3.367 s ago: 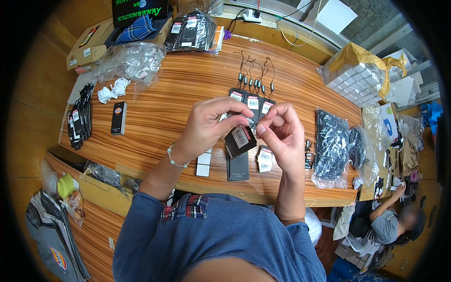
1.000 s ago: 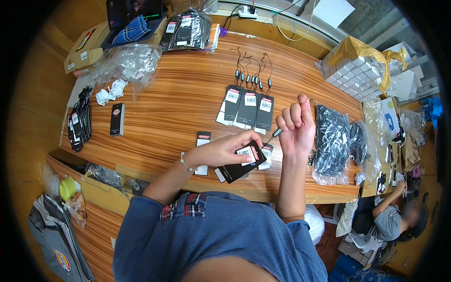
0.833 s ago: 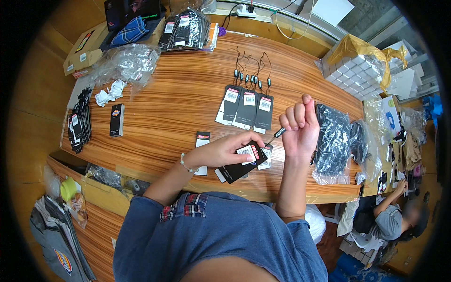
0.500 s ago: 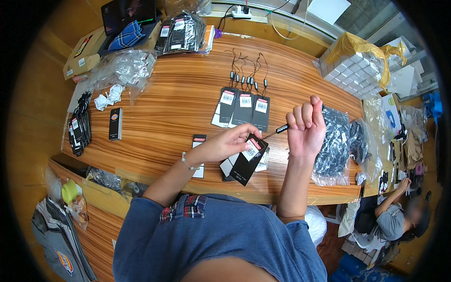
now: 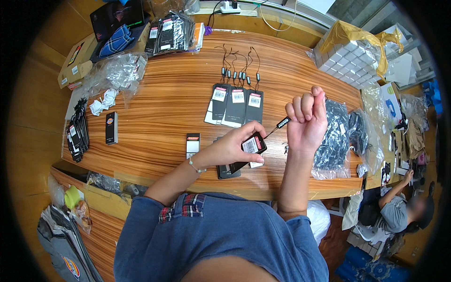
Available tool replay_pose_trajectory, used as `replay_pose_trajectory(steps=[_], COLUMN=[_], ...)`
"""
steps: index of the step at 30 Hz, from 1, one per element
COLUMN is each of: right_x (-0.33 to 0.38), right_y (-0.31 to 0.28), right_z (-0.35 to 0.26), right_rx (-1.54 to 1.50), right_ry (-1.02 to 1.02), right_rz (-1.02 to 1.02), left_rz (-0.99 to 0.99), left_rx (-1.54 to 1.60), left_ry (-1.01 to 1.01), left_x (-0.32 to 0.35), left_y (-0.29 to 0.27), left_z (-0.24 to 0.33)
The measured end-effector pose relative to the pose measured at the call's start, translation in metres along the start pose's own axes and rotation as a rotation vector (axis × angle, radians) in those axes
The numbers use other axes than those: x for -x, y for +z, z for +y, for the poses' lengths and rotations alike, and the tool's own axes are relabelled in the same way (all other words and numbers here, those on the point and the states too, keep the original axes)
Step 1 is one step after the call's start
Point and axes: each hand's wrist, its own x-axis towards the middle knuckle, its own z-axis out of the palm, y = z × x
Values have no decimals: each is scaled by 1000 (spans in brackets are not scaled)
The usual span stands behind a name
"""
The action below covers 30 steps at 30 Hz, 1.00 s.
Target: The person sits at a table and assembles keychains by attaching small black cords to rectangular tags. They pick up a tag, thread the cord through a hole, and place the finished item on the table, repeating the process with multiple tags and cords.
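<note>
My left hand (image 5: pixel 235 144), with a beaded bracelet at its wrist, grips a black hang tag (image 5: pixel 255 143) between thumb and fingers. The tag is tilted, and a white barcode sticker under a red strip faces up. From its upper end a dark string runs to a small black seal tab (image 5: pixel 283 123), which the closed fingers of my right hand (image 5: pixel 306 113) pinch. Under my left hand lie more black tags (image 5: pixel 229 174), partly hidden. Farther off, strung hang tags (image 5: pixel 237 104) lie overlapping, strings pointing away. A black-and-white tag (image 5: pixel 193 143) lies left of my hand.
At the left are a bundle of black strings and tabs (image 5: pixel 78 136) and a small tag stack (image 5: pixel 111 128). Bagged tags (image 5: pixel 170 33) sit at the back. Bagged dark goods (image 5: pixel 331 141) lie right, below wrapped white boxes (image 5: pixel 345 58). Another person (image 5: pixel 397 207) sits far right.
The hang tag has turned and tilted in my left hand, with my thumb now lower across it. My right hand still pinches the seal tab, the string stretched between both hands. The view has shifted slightly.
</note>
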Motion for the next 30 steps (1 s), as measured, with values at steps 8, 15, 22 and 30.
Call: replay_pose_trajectory(steps=[8, 15, 22, 30], right_x=[-16, -70, -112, -139], right_y=[7, -2, -26, -54], right_z=[-8, 13, 36, 51], right_rx=[106, 332, 548, 687], right_ry=[-18, -43, 122, 333], right_rz=[-65, -52, 18, -64], left_rz=[111, 377, 488, 541], left_rx=[214, 48, -199, -968], left_ry=[-21, 1, 25, 60], left_x=[-11, -62, -89, -88], left_y=[-8, -55, -70, -71], left_z=[1, -13, -42, -39])
